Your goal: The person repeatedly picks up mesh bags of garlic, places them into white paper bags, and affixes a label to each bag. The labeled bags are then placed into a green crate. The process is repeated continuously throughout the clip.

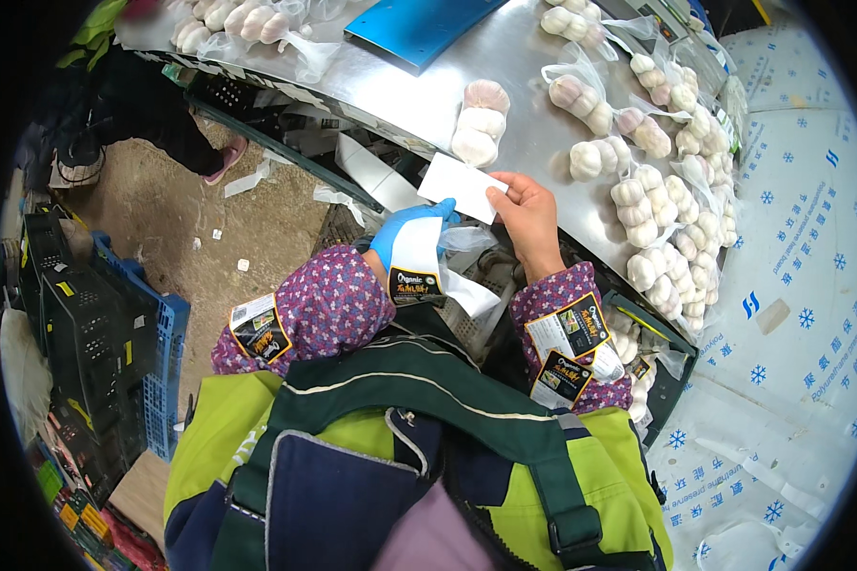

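Observation:
Between my hands is a blank white paper piece (461, 187). My bare right hand (530, 218) pinches its right end between thumb and fingers. My left hand (398, 232), in a blue glove, has its thumb at the lower edge of that piece. A white label strip (416, 246) with a black printed label hangs over the left palm, and a bit of clear plastic netting (468, 238) is by its fingers. Just beyond the paper, a row of garlic bulbs (480, 125) lies on the steel table (400, 93). Several printed labels (570, 327) stick to both of my sleeves.
Netted garlic (675, 207) is piled along the table's right side, with more garlic (236, 21) at far left. A blue panel (418, 28) lies at the back. Crates (93, 342) stand at left. Another person's leg (164, 114) is beyond the table's left edge. Below it are paper scraps.

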`<state>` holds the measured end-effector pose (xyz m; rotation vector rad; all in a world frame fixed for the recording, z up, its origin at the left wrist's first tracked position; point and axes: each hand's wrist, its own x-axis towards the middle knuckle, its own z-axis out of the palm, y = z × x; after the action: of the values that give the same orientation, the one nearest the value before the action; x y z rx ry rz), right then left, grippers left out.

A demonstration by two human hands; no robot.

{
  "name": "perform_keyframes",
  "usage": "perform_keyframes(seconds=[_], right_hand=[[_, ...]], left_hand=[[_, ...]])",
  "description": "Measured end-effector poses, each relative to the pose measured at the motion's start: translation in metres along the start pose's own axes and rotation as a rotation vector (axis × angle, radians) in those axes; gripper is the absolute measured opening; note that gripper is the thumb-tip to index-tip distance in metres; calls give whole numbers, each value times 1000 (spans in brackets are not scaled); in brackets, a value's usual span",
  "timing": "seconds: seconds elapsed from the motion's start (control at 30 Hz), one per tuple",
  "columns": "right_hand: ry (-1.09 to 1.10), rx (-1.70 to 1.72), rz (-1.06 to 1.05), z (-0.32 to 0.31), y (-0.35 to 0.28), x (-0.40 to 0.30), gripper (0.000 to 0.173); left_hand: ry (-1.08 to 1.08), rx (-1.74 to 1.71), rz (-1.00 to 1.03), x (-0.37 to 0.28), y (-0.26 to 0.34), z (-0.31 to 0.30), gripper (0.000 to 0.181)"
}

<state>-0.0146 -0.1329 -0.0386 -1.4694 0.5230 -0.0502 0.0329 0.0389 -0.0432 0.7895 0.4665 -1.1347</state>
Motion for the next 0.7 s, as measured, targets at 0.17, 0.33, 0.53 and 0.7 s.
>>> perform_keyframes(seconds=[0.17, 0.33, 0.53, 0.7], right_hand=[[-68, 16, 5, 1, -7, 0, 26], [-224, -211, -58, -6, -19, 1, 30], [-568, -450, -114, -11, -64, 19, 33], [-557, -1050, -757, 5, -82, 42, 21]], left_hand=[[-11, 190, 159, 13, -1, -14, 16], [26, 194, 296, 15, -3, -15, 11], [46, 198, 372, 21, -8, -23, 10], [33, 192, 424, 25, -13, -30, 12]])
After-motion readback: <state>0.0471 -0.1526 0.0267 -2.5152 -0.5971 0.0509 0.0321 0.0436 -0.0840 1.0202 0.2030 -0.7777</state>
